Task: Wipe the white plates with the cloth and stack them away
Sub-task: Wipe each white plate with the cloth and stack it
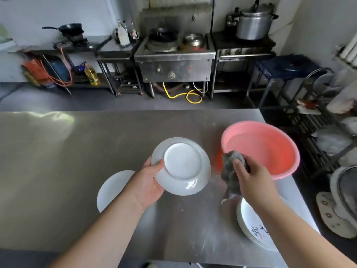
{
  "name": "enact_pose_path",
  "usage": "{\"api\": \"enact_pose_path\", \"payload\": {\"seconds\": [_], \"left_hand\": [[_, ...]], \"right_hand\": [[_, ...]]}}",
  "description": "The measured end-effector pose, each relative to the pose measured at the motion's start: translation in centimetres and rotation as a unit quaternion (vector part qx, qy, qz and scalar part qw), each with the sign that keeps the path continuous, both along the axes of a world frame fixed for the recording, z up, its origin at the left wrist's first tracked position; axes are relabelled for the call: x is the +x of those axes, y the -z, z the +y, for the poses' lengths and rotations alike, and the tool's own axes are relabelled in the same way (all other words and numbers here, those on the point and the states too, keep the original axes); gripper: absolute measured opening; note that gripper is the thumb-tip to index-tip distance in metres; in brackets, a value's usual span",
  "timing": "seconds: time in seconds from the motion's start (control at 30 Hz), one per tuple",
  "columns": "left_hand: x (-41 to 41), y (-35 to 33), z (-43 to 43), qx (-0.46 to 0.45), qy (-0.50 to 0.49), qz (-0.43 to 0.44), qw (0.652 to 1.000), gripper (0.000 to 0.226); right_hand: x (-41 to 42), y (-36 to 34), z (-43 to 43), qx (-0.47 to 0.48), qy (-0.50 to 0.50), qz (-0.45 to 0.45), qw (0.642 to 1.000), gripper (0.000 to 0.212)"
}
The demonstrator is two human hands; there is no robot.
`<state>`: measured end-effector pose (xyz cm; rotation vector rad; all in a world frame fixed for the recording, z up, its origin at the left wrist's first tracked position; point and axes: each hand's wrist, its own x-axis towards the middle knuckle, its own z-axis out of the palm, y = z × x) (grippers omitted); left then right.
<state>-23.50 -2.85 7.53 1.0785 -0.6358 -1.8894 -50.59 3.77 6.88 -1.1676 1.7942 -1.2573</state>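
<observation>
Left grip (148, 182) has a white plate (181, 166) up off the steel surface (67, 151), underside to the camera, thumb curled over the rim. Right grip (249, 175) is bunched round a grey cloth (230, 171), just beside the plate but not touching, in front of the pink basin (266, 149). Second plate (114, 188) lies flat on the L, partly under the forearm. Stack of plates (249, 219) w/ dark lettering sits near the R edge.

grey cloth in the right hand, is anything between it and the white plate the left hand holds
Nothing visible: only open air above the steel table separates the crumpled grey cloth in the right hand from the round white plate in the left hand.
</observation>
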Motion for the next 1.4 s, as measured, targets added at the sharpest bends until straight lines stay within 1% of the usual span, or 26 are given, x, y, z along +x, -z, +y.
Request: {"api": "enact_pose_path", "payload": {"seconds": [0.03, 0.07, 0.1, 0.13, 0.17, 0.2, 0.23, 0.3, 0.43, 0.5, 0.57, 0.63, 0.67, 0.8, 0.83, 0.9, 1.0, 1.1, 1.17, 1.27, 1.3, 1.4], "left_hand": [[-0.4, -0.6, 0.4, -0.008, 0.004, -0.001, 1.000, 0.040], [-0.9, -1.2, 0.9, -0.009, 0.008, -0.001, 1.000, 0.040], [-1.6, -1.9, 1.4, -0.010, 0.013, 0.001, 1.000, 0.040], [-2.3, -2.6, 2.0, -0.014, 0.018, 0.004, 1.000, 0.040], [-3.0, -3.3, 2.7, -0.020, 0.022, 0.011, 0.999, 0.040], [-3.7, -4.0, 3.3, -0.027, 0.025, 0.023, 0.999, 0.039], [-4.3, -4.6, 4.0, -0.032, 0.028, 0.034, 0.999, 0.037], [-4.8, -5.4, 5.1, -0.051, 0.032, 0.051, 0.997, 0.036], [-4.4, -6.8, 6.3, -0.099, 0.036, 0.082, 0.991, 0.045], [-4.1, -7.7, 6.6, -0.124, 0.027, 0.097, 0.987, 0.045], [-3.9, -8.3, 6.6, -0.142, 0.011, 0.112, 0.983, 0.043], [-4.1, -8.8, 6.8, -0.150, -0.011, 0.124, 0.981, 0.040], [-4.3, -9.0, 7.1, -0.150, -0.021, 0.129, 0.980, 0.038], [-5.7, -9.2, 8.3, -0.116, -0.044, 0.158, 0.980, 0.027], [-5.9, -9.2, 8.7, -0.117, -0.032, 0.161, 0.979, 0.028], [-5.9, -9.4, 9.6, -0.141, -0.008, 0.137, 0.980, 0.034], [-5.2, -10.0, 10.3, -0.188, 0.019, 0.114, 0.975, 0.044], [-4.6, -10.7, 10.5, -0.213, 0.014, 0.097, 0.972, 0.047], [-4.8, -10.9, 10.7, -0.206, 0.013, 0.105, 0.973, 0.046], [-5.7, -10.6, 11.5, -0.185, 0.029, 0.094, 0.978, 0.045], [-6.1, -10.4, 11.9, -0.190, 0.044, 0.080, 0.978, 0.044], [-7.0, -9.8, 13.0, -0.215, 0.087, 0.038, 0.972, 0.047]], "right_hand": [[0.9, -1.4, 0.4, -0.058, -0.013, -0.004, 0.998, 0.021], [1.9, -2.8, 0.9, -0.113, -0.061, 0.005, 0.992, 0.022], [3.0, -3.6, 1.5, -0.151, -0.131, 0.045, 0.979, 0.028], [4.2, -4.0, 2.2, -0.159, -0.202, 0.120, 0.959, 0.041], [5.3, -3.9, 2.9, -0.140, -0.256, 0.212, 0.933, 0.060], [6.1, -3.6, 3.5, -0.109, -0.289, 0.294, 0.904, 0.078], [6.8, -3.4, 3.8, -0.082, -0.304, 0.356, 0.880, 0.088], [7.1, -4.1, 3.7, -0.072, -0.311, 0.425, 0.847, 0.091], [4.8, -7.7, 1.6, -0.097, -0.270, 0.486, 0.826, 0.092], [3.7, -8.8, 1.6, -0.112, -0.247, 0.480, 0.834, 0.093], [3.4, -8.6, 2.9, -0.138, -0.234, 0.446, 0.853, 0.092], [4.1, -7.6, 5.3, -0.171, -0.233, 0.417, 0.862, 0.092], [4.6, -7.0, 6.5, -0.188, -0.244, 0.410, 0.859, 0.091], [5.9, -7.2, 7.7, -0.245, -0.291, 0.434, 0.817, 0.088], [5.7, -7.9, 7.1, -0.245, -0.292, 0.442, 0.812, 0.087], [5.1, -9.6, 5.6, -0.233, -0.282, 0.464, 0.807, 0.087], [3.5, -11.0, 4.1, -0.210, -0.234, 0.491, 0.812, 0.089], [2.7, -10.1, 5.2, -0.204, -0.198, 0.465, 0.839, 0.091], [3.1, -9.0, 6.7, -0.213, -0.199, 0.452, 0.843, 0.092], [3.7, -9.0, 7.5, -0.226, -0.232, 0.427, 0.844, 0.088], [3.7, -9.6, 7.2, -0.235, -0.243, 0.427, 0.839, 0.086], [3.1, -12.2, 5.3, -0.276, -0.238, 0.478, 0.799, 0.079]]}}
